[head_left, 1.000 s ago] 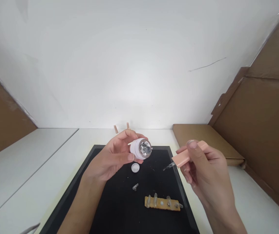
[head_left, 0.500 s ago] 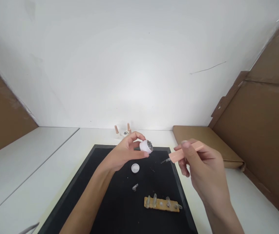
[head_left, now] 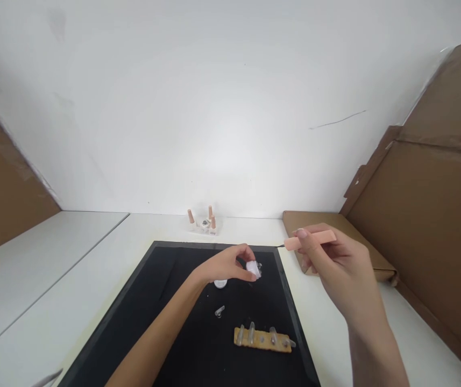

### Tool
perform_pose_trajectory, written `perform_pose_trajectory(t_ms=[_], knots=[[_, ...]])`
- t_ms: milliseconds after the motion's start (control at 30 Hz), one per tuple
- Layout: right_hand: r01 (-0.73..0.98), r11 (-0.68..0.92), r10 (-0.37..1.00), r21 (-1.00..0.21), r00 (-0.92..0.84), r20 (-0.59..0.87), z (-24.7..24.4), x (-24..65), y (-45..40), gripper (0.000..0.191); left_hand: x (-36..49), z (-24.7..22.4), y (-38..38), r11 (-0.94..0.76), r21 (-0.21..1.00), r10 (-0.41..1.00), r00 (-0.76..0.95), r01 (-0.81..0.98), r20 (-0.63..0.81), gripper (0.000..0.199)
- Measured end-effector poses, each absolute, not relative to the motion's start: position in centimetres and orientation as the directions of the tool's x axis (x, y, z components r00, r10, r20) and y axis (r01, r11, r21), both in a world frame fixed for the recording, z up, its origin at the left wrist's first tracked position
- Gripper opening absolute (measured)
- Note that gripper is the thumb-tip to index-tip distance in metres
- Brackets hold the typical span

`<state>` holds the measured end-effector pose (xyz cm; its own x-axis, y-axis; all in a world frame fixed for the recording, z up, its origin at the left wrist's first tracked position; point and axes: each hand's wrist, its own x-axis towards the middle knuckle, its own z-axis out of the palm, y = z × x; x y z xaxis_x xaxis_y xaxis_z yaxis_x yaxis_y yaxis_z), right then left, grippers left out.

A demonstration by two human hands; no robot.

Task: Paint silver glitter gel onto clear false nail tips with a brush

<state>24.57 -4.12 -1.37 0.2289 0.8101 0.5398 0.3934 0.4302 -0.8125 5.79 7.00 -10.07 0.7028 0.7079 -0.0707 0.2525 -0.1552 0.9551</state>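
"Gripping anything, the left hand [head_left: 230,262]?"

"Yes. Thumb and fingers closed about a small white jar [head_left: 252,269]. Jar sits out at the fingertips, on the right side of that hand, thumb on the near side, fingers on the far side. Tilted, mouth to the right, something silvery at the opening. Above the black mat [head_left: 190,344], toward its far right part; cannot tell whether the base touches down."

"And the right hand [head_left: 335,258]?"

"Pinched on a peach-handled brush [head_left: 311,240]. Handle lies between thumb and fingers, nearly level, running out leftward past the fingertips. Thin dark tip points left, toward the jar's side of the mat, apart from the jar and a little farther off."

"What lies about the left hand?"

"White lid [head_left: 220,284] on the mat, just under the wrist side, partly covered by the hand. Nearer the wearer, a small clear piece [head_left: 219,311]. Right of that, a yellowish strip [head_left: 262,341] with several clear nail-shaped tips on it, one jutting past its right end."

"Beyond the mat?"

"Clear stand [head_left: 205,231] on the white table, near the wall, peach-coloured caps upright in it. Flat cardboard box [head_left: 295,220] behind the right hand."
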Motion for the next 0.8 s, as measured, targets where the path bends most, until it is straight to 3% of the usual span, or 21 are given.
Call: perform_pose_trajectory(t_ms=[300, 500, 800], knots=[[0.431, 0.431, 0.811, -0.793, 0.2, 0.55, -1.4, 25.1, -4.6, 0.031, 7.9, -13.7, 6.0, -0.309, 0.85, 0.648, 0.749, 0.426, -0.14, 0.037], [0.435, 0.45, 0.798, -0.78, 0.197, 0.57, -1.2, 25.3, -5.2, 0.029, 8.5, -15.6, 5.0, -0.451, 0.724, 0.67, 0.734, 0.521, -0.111, 0.064], [0.467, 0.456, 0.775, -0.758, 0.211, 0.596, -0.6, 25.1, -6.0, 0.029, 5.6, -14.5, 2.7, -0.48, 0.628, 0.726, 0.679, 0.612, -0.108, 0.076]])
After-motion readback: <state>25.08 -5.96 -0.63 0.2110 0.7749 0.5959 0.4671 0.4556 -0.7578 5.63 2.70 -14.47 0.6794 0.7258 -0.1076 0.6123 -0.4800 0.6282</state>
